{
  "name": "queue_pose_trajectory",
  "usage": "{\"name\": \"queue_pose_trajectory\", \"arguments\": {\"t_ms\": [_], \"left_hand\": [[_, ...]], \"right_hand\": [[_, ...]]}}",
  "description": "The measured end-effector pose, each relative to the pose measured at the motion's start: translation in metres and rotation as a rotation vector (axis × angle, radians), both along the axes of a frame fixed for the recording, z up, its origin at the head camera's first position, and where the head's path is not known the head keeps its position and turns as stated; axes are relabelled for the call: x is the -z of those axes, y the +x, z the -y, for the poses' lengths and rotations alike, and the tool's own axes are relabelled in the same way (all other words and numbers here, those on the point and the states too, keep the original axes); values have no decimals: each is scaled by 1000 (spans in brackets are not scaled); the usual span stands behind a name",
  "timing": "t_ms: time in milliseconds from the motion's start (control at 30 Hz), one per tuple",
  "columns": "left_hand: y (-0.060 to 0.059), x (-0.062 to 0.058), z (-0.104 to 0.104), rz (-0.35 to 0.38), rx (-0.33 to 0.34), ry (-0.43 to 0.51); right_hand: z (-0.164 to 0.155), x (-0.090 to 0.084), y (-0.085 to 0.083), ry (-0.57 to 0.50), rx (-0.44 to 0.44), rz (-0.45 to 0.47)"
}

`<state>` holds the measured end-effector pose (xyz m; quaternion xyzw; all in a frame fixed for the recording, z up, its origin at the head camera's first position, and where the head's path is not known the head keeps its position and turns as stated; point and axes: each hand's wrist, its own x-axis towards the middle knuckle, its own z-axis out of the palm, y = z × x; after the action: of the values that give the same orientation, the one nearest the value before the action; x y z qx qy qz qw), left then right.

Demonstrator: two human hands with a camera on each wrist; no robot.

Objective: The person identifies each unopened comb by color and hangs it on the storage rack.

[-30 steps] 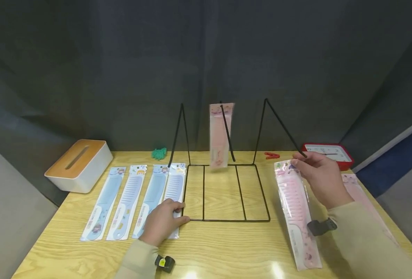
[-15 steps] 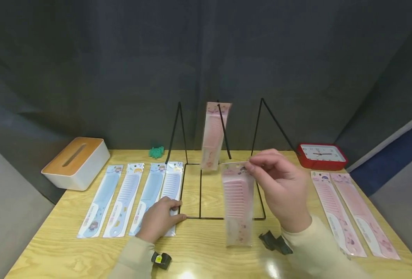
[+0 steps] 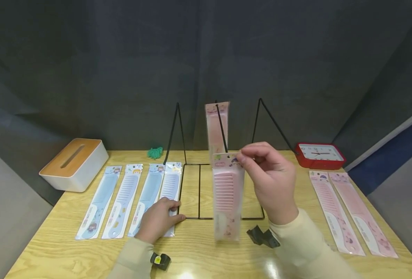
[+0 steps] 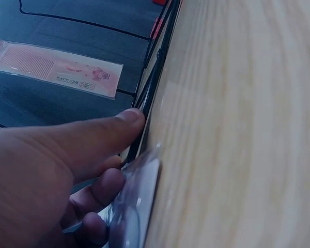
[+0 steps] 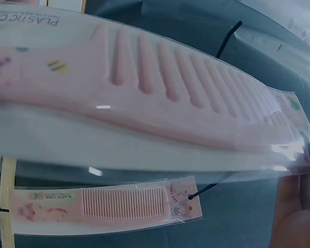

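Pink comb (image 3: 224, 192) is shifting left towards the middle prong (image 3: 221, 124), right hand (image 3: 271, 179) pinching its packaging; left hand (image 3: 160, 219) is gripping the rack (image 3: 199, 192)

We take this for a screened-off tabletop workspace, though we cannot tell whether it belongs to a home, shop or office. Dark cloth (image 3: 122, 77) hangs behind the back edge of the wood-grain desk (image 3: 70, 259), and grey surfaces (image 3: 11, 190) flank its sides. We see a slotted box (image 3: 78, 170) near the back left corner, a red clock (image 3: 321, 155) near the back right, and a shop-style wire rack (image 3: 199, 190) between.
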<state>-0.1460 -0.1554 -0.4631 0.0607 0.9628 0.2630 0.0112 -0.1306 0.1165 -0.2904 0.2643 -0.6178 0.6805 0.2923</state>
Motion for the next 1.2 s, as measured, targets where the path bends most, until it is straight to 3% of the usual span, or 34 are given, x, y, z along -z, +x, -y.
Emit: {"name": "queue_pose_trajectory", "arguments": {"t_ms": [567, 767, 1200], "left_hand": [[0, 0, 0, -30, 3, -3], [0, -2, 1, -26, -4, -9], [2, 2, 1, -22, 6, 2]], "right_hand": [[6, 9, -9, 23, 72, 92], [9, 10, -37, 33, 131, 170], [15, -5, -108, 136, 198, 316]]}}
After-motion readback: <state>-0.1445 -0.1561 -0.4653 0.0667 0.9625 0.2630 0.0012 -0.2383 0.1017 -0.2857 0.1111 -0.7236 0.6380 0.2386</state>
